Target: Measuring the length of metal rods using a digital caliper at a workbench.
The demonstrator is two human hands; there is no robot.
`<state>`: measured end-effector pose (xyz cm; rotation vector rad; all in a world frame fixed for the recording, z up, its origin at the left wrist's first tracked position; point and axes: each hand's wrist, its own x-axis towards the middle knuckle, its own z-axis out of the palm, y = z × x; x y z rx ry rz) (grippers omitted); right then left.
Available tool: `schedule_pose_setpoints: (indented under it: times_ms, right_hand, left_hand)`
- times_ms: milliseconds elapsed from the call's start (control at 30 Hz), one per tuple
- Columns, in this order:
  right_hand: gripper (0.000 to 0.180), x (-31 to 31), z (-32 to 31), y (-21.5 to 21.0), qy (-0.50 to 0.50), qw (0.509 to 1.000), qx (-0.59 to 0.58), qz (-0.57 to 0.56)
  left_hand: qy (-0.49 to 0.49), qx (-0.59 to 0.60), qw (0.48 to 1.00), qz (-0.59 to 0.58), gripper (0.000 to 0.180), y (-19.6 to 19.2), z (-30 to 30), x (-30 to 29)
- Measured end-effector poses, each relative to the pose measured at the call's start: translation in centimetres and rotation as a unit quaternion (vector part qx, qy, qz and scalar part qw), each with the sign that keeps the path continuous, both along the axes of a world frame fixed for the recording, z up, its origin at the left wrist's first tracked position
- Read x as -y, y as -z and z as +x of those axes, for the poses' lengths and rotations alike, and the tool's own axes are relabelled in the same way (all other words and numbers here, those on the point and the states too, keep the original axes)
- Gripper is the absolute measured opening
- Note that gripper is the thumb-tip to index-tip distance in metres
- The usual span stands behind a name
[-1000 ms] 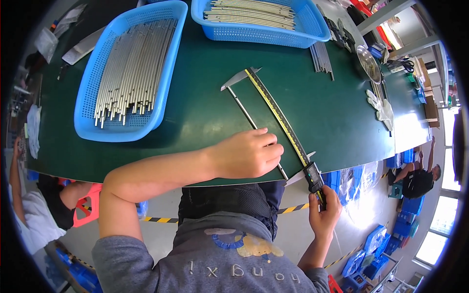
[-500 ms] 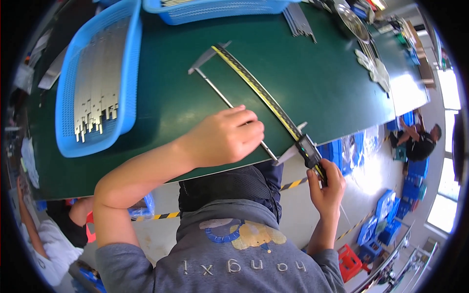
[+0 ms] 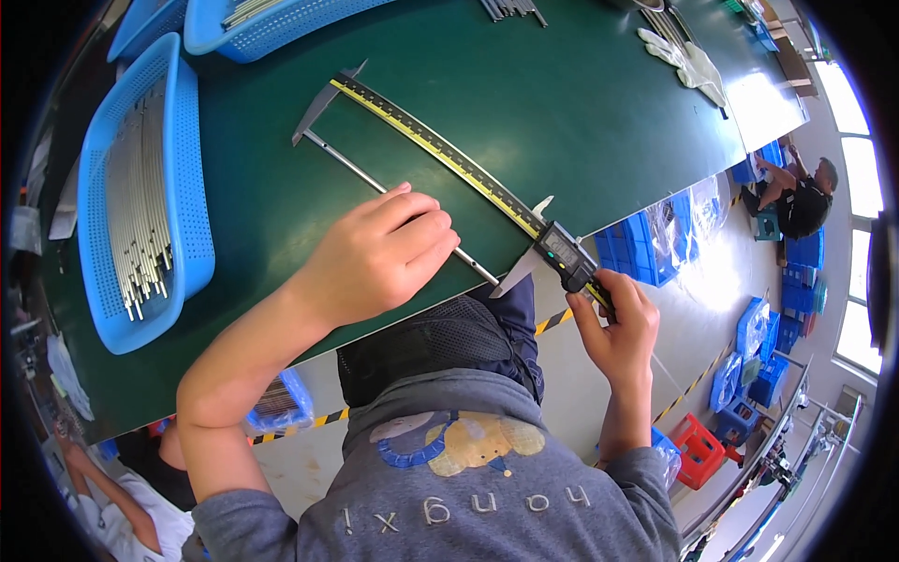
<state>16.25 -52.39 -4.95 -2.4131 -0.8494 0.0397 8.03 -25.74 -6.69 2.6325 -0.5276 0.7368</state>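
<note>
The worktop (image 3: pixel 609 122) is dark green, the rod (image 3: pixel 346 162) silvery, the caliper (image 3: pixel 449 156) yellow and black along its beam, the baskets (image 3: pixel 192 215) light blue, the floor tape (image 3: pixel 300 425) black-and-yellow striped.

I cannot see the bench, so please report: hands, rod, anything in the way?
Left hand holding rod; right hand holding caliper. Rod between caliper jaws. No obstacle seen there; blue basket apart, to left.

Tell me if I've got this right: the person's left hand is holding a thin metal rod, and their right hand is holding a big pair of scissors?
Not quite: it isn't scissors. The head view shows the right hand holding a digital caliper. The left hand is indeed holding a thin metal rod.
</note>
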Motion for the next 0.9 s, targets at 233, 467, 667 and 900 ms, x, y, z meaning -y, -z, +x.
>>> schedule_pose_setpoints:
  times_ms: [233, 467, 667, 900]
  right_hand:
    - [0.029, -0.49, -0.24, 0.31, 0.034, 0.999, 0.027, -0.005]
    - [0.030, -0.64, -0.33, 0.51, 0.053, 0.998, 0.035, -0.002]
    - [0.031, -0.46, -0.47, 0.85, 0.039, 0.999, 0.029, 0.005]
    - [0.028, -0.60, 0.18, 0.49, 0.005, 1.000, 0.027, -0.006]
  left_hand:
    - [-0.002, -0.003, 1.000, 0.006, 0.015, -0.08, 0.04, -0.26]
    - [0.007, -0.002, 1.000, 0.022, 0.012, -0.33, 0.15, -0.52]
    - [0.014, -0.012, 1.000, 0.024, 0.018, -0.23, -0.04, -0.70]
    - [0.013, -0.016, 0.998, 0.056, 0.017, -0.80, -0.20, -0.76]
